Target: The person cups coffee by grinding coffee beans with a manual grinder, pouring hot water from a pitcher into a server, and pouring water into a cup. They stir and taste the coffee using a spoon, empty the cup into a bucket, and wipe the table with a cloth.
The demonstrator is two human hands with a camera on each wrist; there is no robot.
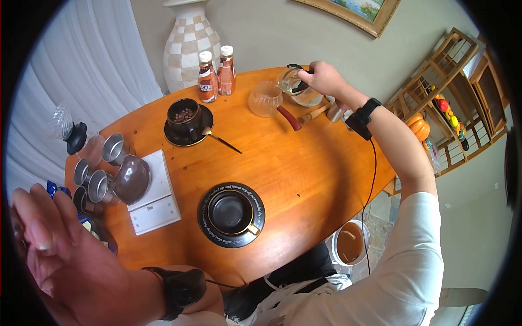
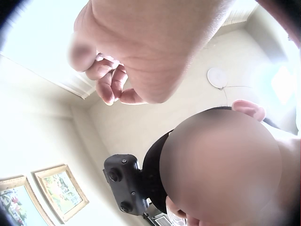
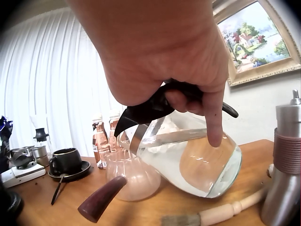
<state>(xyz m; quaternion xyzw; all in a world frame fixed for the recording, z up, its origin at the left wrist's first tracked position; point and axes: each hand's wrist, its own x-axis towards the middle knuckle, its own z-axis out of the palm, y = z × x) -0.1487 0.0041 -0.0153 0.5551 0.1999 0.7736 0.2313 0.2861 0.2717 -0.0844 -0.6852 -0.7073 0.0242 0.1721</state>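
My right hand (image 1: 327, 81) (image 3: 171, 56) grips the black handle of a clear glass pot (image 3: 183, 165) near the table's far edge. The pot is tilted, its lip at the mouth of a ribbed glass vessel (image 1: 265, 99) (image 3: 134, 179) with a dark red handle (image 3: 101, 200). Clear liquid shows inside the pot; whether any is flowing cannot be told. Raised at the lower left of the head view, my left hand (image 1: 87, 255) (image 2: 136, 56) holds nothing, its fingers loosely bent.
A cup of beans (image 1: 184, 122) on a saucer stands near two bottles (image 1: 207, 84). An empty black cup (image 1: 229, 212) is at the near side. Metal cups and a dark bowl (image 1: 131, 179) on a white scale (image 1: 155, 209) are left. A brush (image 3: 225, 212) and metal grinder (image 3: 287, 165) are right.
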